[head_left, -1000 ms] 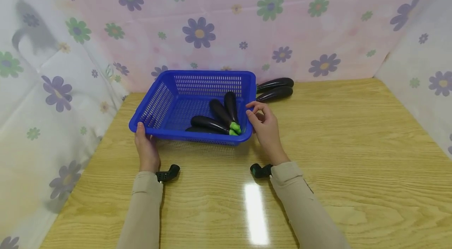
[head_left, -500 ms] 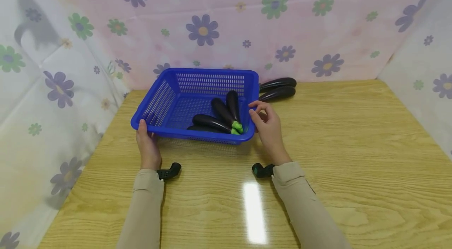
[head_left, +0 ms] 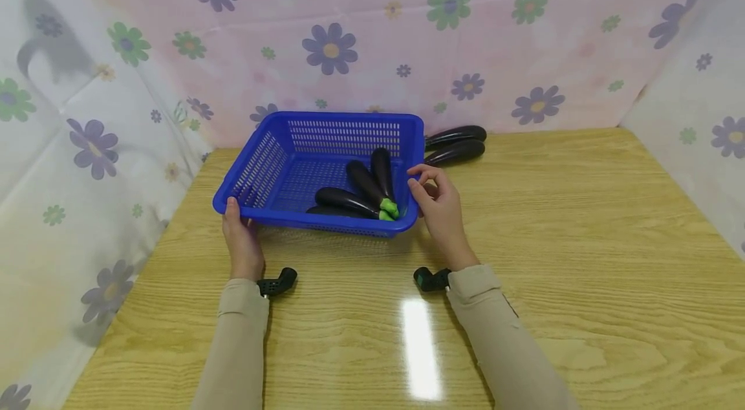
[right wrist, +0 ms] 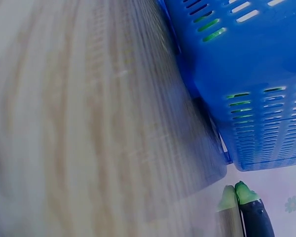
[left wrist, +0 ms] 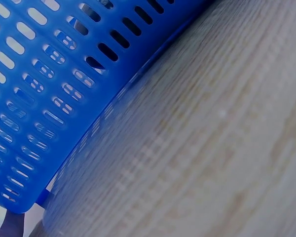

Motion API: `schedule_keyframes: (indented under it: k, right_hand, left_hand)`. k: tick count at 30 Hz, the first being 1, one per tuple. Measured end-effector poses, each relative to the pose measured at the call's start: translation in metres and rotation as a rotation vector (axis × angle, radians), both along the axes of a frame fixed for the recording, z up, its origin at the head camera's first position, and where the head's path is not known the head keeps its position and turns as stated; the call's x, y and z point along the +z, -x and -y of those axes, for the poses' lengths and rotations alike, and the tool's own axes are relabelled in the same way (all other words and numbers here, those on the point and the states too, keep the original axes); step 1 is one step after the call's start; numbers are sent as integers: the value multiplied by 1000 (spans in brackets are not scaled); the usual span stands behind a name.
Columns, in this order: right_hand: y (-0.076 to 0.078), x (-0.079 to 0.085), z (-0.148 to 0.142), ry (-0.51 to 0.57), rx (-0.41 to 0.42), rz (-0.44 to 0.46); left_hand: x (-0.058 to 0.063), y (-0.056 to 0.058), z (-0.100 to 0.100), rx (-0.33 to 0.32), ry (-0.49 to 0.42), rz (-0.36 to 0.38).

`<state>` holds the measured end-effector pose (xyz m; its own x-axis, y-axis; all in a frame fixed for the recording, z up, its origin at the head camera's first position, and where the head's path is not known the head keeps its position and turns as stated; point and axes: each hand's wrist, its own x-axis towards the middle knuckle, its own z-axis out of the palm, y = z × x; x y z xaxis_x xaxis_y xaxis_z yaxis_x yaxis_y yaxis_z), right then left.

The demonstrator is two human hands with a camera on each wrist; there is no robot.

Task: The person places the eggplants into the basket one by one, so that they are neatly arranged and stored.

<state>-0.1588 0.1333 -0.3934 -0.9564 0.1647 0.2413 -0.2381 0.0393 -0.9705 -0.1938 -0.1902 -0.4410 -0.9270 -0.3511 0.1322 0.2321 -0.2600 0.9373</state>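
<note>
A blue plastic basket (head_left: 308,221) with slotted walls sits on the table. Several dark eggplants (head_left: 346,201) with green stem ends lie in its right half, one partly hidden by the front wall. My left hand (head_left: 241,245) grips the front left corner, thumb on the rim and the other fingers mostly hidden under it. At the right rim, my right hand (head_left: 442,209) pinches the edge between thumb and curled fingers. The left wrist view shows the basket's wall (left wrist: 111,91) close up, and the right wrist view its other end (right wrist: 212,64).
Two more eggplants (head_left: 456,151) lie on the wooden table (head_left: 559,235) behind the basket's right side. A flowered cloth (head_left: 372,86) hangs along the back and both sides. Light reflects off the tabletop in front, between the forearms.
</note>
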Motion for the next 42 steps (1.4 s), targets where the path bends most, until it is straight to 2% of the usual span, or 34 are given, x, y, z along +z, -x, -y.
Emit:
schedule_keyframes:
  k: [5, 28, 42]
  right_hand:
    - [-3, 5, 2, -19, -6, -2]
    - [-3, 4, 0, 12, 5, -13]
    - [-3, 0, -1, 16, 8, -13]
  left_hand:
    - [0, 0, 0, 5, -7, 7]
    - [1, 0, -1, 9, -13, -14]
    - [0, -2, -1, 19, -17, 46]
